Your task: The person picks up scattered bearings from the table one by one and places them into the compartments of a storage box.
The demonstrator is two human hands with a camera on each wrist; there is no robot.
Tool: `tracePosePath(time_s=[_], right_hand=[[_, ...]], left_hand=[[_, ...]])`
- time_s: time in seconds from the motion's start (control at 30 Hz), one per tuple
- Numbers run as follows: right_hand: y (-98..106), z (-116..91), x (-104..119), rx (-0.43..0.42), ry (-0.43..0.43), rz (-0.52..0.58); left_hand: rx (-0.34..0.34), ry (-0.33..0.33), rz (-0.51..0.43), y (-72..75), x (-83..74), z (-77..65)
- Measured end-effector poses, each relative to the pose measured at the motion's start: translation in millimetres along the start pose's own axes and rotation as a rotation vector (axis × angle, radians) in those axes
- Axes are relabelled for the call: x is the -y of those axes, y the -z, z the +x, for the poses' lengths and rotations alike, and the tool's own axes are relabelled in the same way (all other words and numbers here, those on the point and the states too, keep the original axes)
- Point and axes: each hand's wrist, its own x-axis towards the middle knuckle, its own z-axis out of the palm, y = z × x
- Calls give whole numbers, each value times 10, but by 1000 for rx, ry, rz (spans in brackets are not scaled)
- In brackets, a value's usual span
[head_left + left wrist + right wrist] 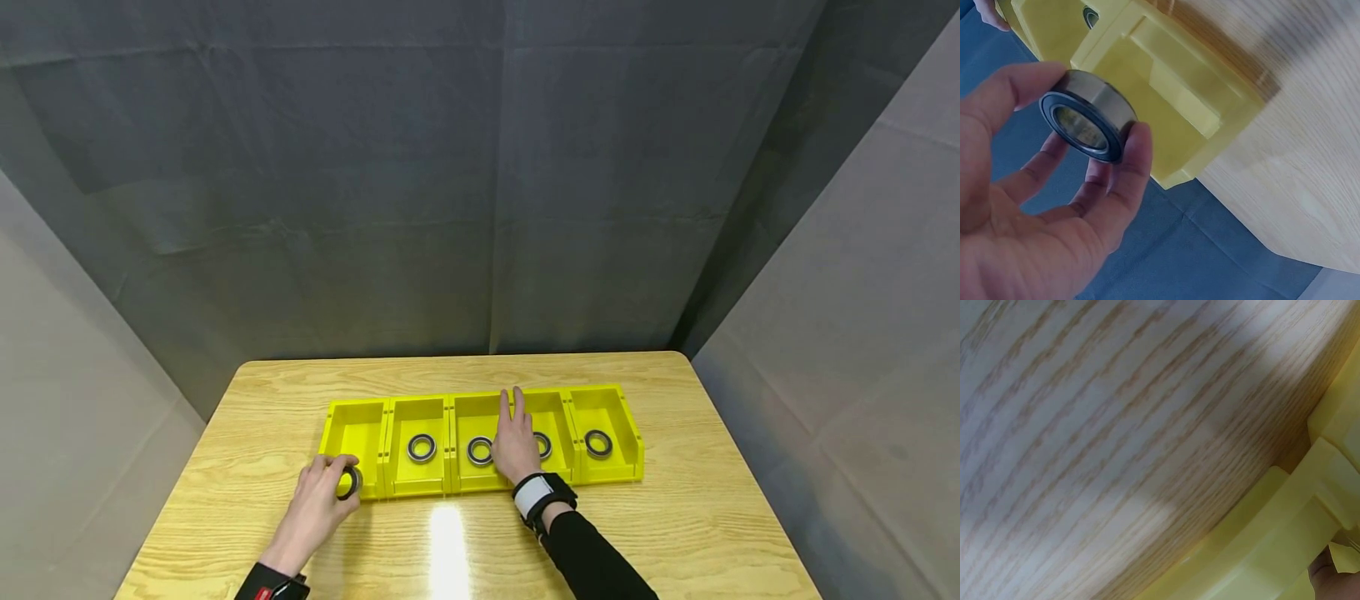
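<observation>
My left hand (315, 504) pinches a ball bearing (1088, 115) between thumb and fingertips, a steel ring with a dark seal. It is held tilted over the front of the leftmost yellow bin (358, 421). My right hand (516, 446) is over the divider between the third and fourth bins, two fingers extended toward the back. Its palm side is hidden; the right wrist view catches only part of the hand (1335, 584) by a yellow bin wall. Beside it lie a bearing (480, 451) in the third bin and a partly covered bearing (542, 445) in the fourth.
The yellow bins stand side by side in a row on a wooden table (675, 533). Another bearing (422, 448) lies in the second bin and one more bearing (597, 443) in the rightmost. A dark grey curtain (375, 208) hangs behind the table, with pale panels at both sides.
</observation>
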Motion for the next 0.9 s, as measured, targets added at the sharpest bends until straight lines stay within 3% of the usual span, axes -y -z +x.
tracePosePath(time_s=[0.37,0.9], right_hand=[[3,-3,9,0,1,-7],[8,-6,23,-2,-5,-3]], left_hand=[[-35,-25,-23,3,-55,15],[-59,-21,-26,-26,-65,166]])
